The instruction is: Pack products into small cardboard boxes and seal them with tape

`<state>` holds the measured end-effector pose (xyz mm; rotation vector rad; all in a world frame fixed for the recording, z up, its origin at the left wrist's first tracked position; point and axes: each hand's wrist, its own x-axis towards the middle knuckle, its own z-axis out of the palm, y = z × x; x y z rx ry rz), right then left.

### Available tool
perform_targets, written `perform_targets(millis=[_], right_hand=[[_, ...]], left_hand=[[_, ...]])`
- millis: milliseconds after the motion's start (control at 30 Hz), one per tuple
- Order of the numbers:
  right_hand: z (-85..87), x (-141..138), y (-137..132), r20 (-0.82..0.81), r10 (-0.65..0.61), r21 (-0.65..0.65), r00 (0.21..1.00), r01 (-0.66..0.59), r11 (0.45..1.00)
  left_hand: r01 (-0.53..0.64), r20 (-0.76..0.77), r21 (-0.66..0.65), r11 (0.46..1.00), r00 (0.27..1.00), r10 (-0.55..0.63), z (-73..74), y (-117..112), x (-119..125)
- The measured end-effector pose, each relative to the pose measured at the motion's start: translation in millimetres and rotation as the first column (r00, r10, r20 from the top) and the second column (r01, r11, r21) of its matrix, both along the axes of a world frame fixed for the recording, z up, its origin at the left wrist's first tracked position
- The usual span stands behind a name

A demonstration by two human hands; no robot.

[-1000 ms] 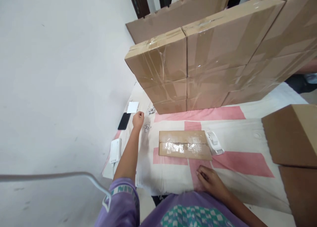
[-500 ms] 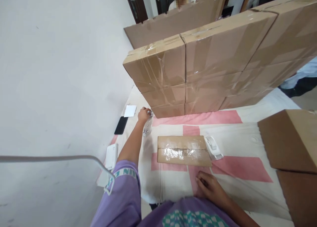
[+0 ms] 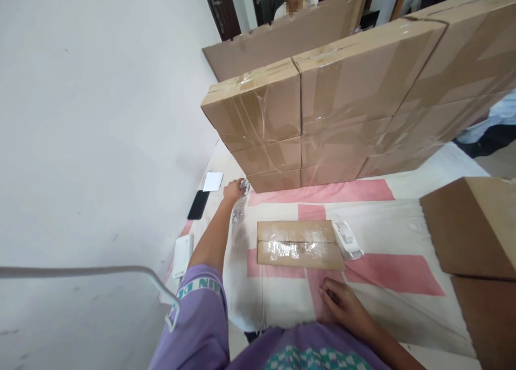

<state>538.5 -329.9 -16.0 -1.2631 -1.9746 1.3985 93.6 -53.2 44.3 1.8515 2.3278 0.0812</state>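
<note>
My left hand [image 3: 234, 190] reaches far forward, its fingers closed on a small crumpled clear plastic packet [image 3: 244, 186] at the foot of the box stack. A second small clear packet [image 3: 237, 215] lies on the cloth just below that hand. My right hand [image 3: 343, 302] rests on the cloth near the front edge, fingers curled loosely and empty. A flat taped cardboard box [image 3: 299, 244] lies between the hands, and a white tape dispenser [image 3: 347, 239] touches its right end.
A stack of taped cardboard boxes [image 3: 342, 101] walls the back of the cloth-covered table [image 3: 403, 225]. More boxes [image 3: 471, 227] stand at the right. A black phone [image 3: 198, 205], a white card [image 3: 213, 181] and a white adapter [image 3: 181, 249] lie by the left wall. A person sits beyond the stack.
My left hand moved forward and right from beside the phone to the packet at the stack's foot and closed on it. My right hand stayed where it was.
</note>
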Motion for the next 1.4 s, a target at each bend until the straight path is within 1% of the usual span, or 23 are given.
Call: perform_targets(millis=[67,133,300,467,600,733,867,1067,1267,1333,1400], right_hand=[[1.2,-0.2,0.1,0.005,0.001,-0.004,1.0,-0.001,1.0],[1.5,0.1,0.2,0.007,-0.001,0.0,1.0,0.001,1.0],[-2.2,1.2,0.6,0.01,0.002,0.008,1.0,-0.002,1.0],[-2.8,1.3,0.5,0.023,0.015,0.005,1.0,-0.015,1.0],[0.5,0.7,0.8,0.027,0.02,0.011,0.999,-0.021,1.0],[3.6,0.3,1.6,0.015,0.015,0.002,1.0,-0.015,1.0],[1.6,0.5,1.1,0.015,0.007,0.011,1.0,-0.007,1.0],[-3.0,1.6,-0.4,-0.004,0.001,0.0,1.0,-0.001,1.0],[1.6,1.0,1.1,-0.008,0.004,0.001,1.0,-0.004,1.0],[3.0,0.7,1.4,0.002,0.006,0.005,1.0,-0.006,1.0],[3.4,0.4,1.7,0.007,0.006,0.007,1.0,-0.006,1.0]], left_hand=[[-0.017,0.013,0.015,1.0,1.0,0.017,0.5,-0.9,1.9],[-0.058,0.028,0.043,0.997,0.998,0.057,1.0,-1.3,2.4],[-0.159,0.119,0.114,0.981,0.982,0.146,2.5,-3.0,-5.0],[-0.199,0.248,0.145,0.969,0.956,0.159,2.0,-9.1,-15.2],[-0.193,0.295,0.141,0.971,0.944,0.145,-0.5,-16.2,-21.2],[-0.168,0.277,0.138,0.976,0.953,0.125,-2.4,-23.2,-23.6],[-0.143,0.219,0.13,0.981,0.969,0.112,-3.9,-30.2,-19.1],[-0.252,0.137,0.162,0.954,0.963,0.231,-4.4,-41.6,-11.1],[-0.343,0.09,0.167,0.924,0.939,0.332,3.2,-53.1,-14.6],[-0.362,0.079,0.173,0.916,0.932,0.354,6.7,-56.1,-15.0],[-0.344,0.074,0.188,0.92,0.939,0.336,9.6,-56.3,-12.6]])
